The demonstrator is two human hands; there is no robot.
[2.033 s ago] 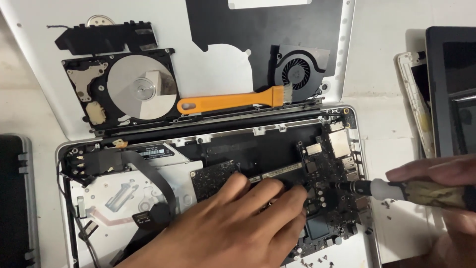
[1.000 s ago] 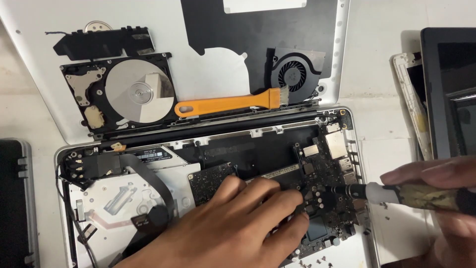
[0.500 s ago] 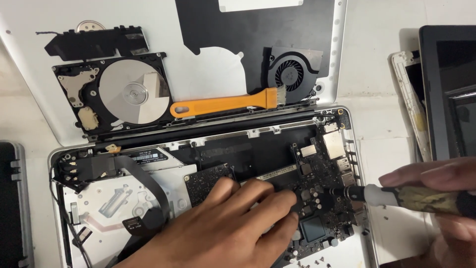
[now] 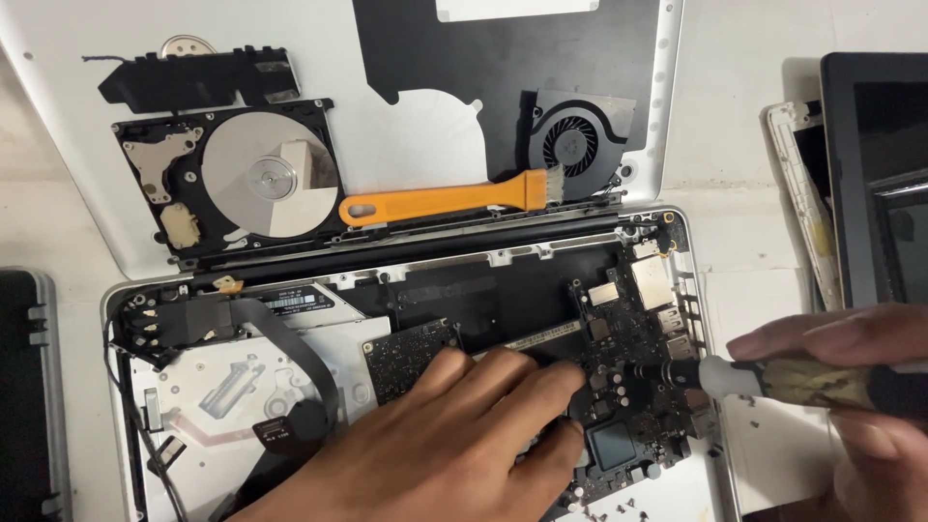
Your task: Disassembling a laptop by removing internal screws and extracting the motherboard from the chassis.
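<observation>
The logic board point(image 4: 619, 387) sits in the right half of the opened laptop base point(image 4: 406, 280); thin, rigid and fragile, handle by its edges. Left hand point(image 4: 454, 445) lies flat, fingers spread, pressing it. Right hand point(image 4: 851, 387) pinches the screwdriver point(image 4: 773, 379), tip on the board. Versus earlier: hands essentially unchanged; view shifted slightly.
</observation>
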